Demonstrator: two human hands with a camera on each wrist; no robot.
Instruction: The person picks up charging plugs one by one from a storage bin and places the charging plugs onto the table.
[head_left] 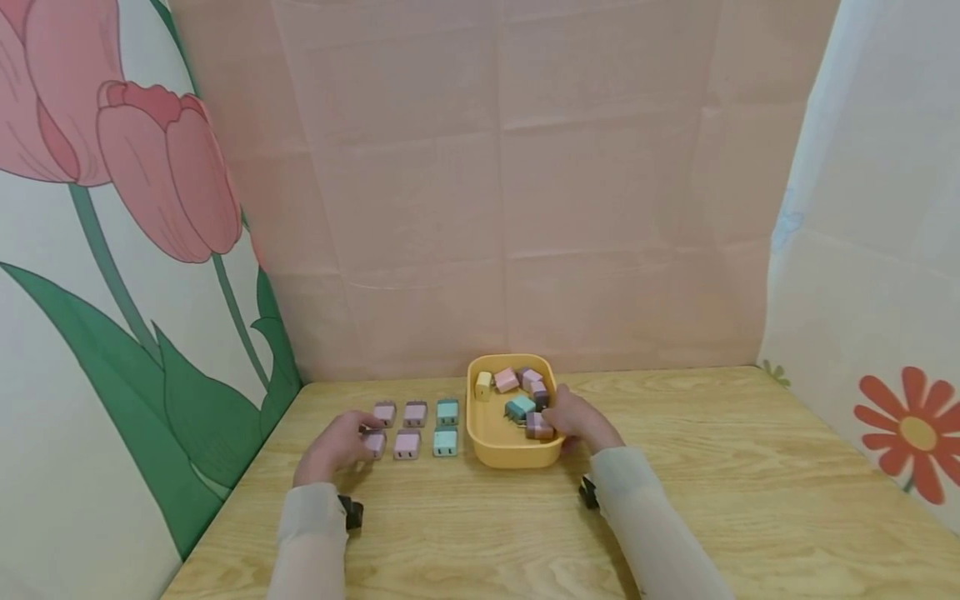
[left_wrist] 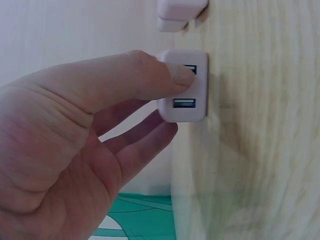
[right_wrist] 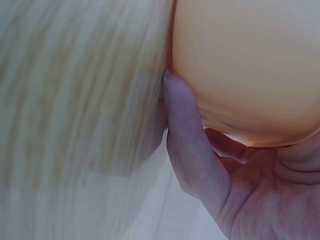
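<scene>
My left hand (head_left: 341, 446) pinches a lilac USB charger plug (left_wrist: 185, 114) that stands on the table at the near left of two short rows. In the left wrist view the thumb lies across its USB face, partly over one port, with fingers behind it. My right hand (head_left: 583, 419) grips the right wall of a yellow bin (head_left: 517, 457). Some fingers reach over the rim and others lie along the outer wall (right_wrist: 250, 60). Inside the bin are a yellow charger (head_left: 483, 385), a pink one (head_left: 506, 380), a teal one (head_left: 520, 407) and several purple ones (head_left: 537, 427).
Right of the held charger stand a lilac charger (head_left: 407, 444) and a teal charger (head_left: 446, 442). Behind them is a row of two lilac chargers (head_left: 415, 414) and a teal one (head_left: 447, 412). A pink backdrop (head_left: 495, 208) rises at the wooden table's (head_left: 465, 533) back edge.
</scene>
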